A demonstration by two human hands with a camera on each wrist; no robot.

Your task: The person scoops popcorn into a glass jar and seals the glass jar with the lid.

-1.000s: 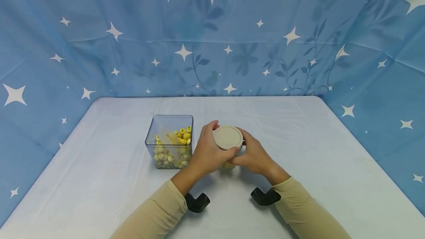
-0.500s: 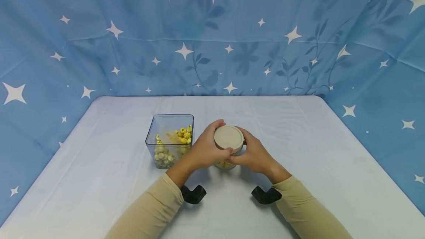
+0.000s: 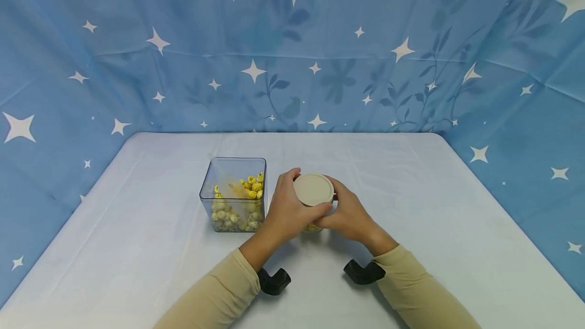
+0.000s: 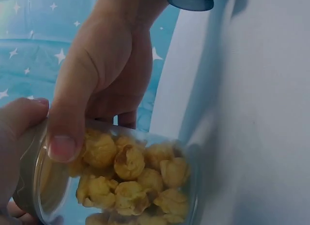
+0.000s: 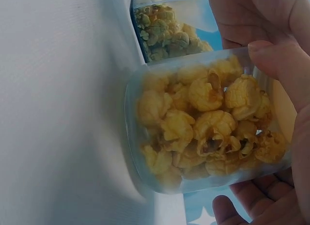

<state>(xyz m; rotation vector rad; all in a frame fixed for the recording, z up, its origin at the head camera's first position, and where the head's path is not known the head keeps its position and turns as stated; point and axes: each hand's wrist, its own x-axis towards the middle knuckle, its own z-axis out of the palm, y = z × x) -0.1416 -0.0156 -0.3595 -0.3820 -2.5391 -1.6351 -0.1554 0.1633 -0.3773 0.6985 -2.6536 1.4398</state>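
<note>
Between my hands a clear jar (image 5: 208, 120) of yellow popcorn stands upright on the table, a round cream lid (image 3: 313, 189) on top. My left hand (image 3: 290, 209) grips the lid from the left, its thumb across the front edge. From the right, my right hand (image 3: 349, 212) holds the jar just under the lid; its thumb (image 4: 65, 145) presses on the upper wall in the left wrist view. The hands meet in front and hide much of the jar in the head view.
Left of the jar stands a clear square open container (image 3: 233, 198) partly filled with popcorn (image 3: 253, 186), with a pale translucent piece among it. A white cloth covers the table (image 3: 114, 248). Behind hangs a blue star-patterned curtain (image 3: 196, 24).
My left hand turned back around the lid, then forward again, its thumb sliding left and now right. The right hand and the jar have barely moved.
</note>
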